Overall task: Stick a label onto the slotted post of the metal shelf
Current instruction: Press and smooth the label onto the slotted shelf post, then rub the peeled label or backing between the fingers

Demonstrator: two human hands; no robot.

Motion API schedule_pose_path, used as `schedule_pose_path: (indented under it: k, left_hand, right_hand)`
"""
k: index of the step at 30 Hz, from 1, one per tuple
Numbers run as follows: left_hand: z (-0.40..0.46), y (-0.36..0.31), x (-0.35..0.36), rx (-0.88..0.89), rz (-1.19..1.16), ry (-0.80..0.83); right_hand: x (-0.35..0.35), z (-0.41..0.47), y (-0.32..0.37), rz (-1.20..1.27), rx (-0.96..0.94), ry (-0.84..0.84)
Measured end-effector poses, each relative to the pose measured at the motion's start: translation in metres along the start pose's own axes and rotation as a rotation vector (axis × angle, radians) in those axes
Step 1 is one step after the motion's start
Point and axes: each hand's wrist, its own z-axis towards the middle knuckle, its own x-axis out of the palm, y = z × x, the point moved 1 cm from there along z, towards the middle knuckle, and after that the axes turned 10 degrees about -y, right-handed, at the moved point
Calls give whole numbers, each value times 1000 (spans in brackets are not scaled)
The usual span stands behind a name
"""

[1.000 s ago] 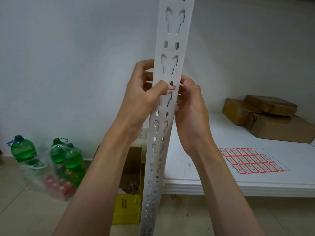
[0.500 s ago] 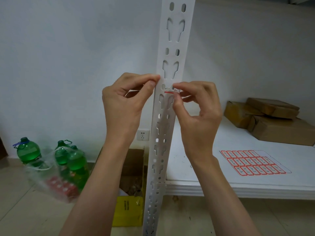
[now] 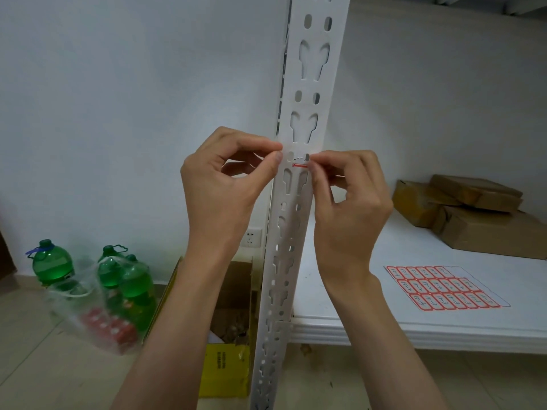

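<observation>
A white slotted post [image 3: 313, 69] of the metal shelf rises through the middle of the view. A small white label with a red edge [image 3: 299, 163] lies across its face, just below a pair of oval holes. My left hand [image 3: 225, 184] pinches the label's left end at the post's left edge, between thumb and forefinger. My right hand [image 3: 349, 196] pinches the label's right end at the post's right edge. The fingertips hide both ends of the label.
A sheet of red-bordered labels [image 3: 444, 287] lies on the white shelf board [image 3: 414, 329], with brown cardboard parcels [image 3: 473, 214] behind it. On the floor to the left stand green bottles in a plastic bag [image 3: 118, 285] and an open cardboard box [image 3: 233, 321].
My left thumb has come off the post's face and now pinches at its left edge. My right hand has turned so its thumb and forefinger show at the right edge. The view has tilted down slightly.
</observation>
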Motion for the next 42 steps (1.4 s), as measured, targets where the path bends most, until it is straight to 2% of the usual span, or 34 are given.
schedule_pose_path:
  k: [11, 18, 24, 31, 35, 42]
  left_hand:
    - [-3, -5, 3, -2, -44, 44]
    - [-4, -6, 6, 14, -12, 42]
    - [-10, -13, 15, 63, 9, 70]
    - [-33, -37, 47, 243, 4, 172]
    - [-55, -31, 67, 218, 30, 237]
    - [-86, 2, 90, 13, 143, 312]
  right_hand:
    - [13, -7, 3, -62, 63, 27]
    - [6, -9, -1, 69, 109, 83]
    - [-11, 0, -3, 208, 345, -28]
    - [-31, 4, -34, 290, 631, -115]
    - [-43, 1, -55, 328, 803, -25]
    - [-58, -18, -84, 182, 981, 185]
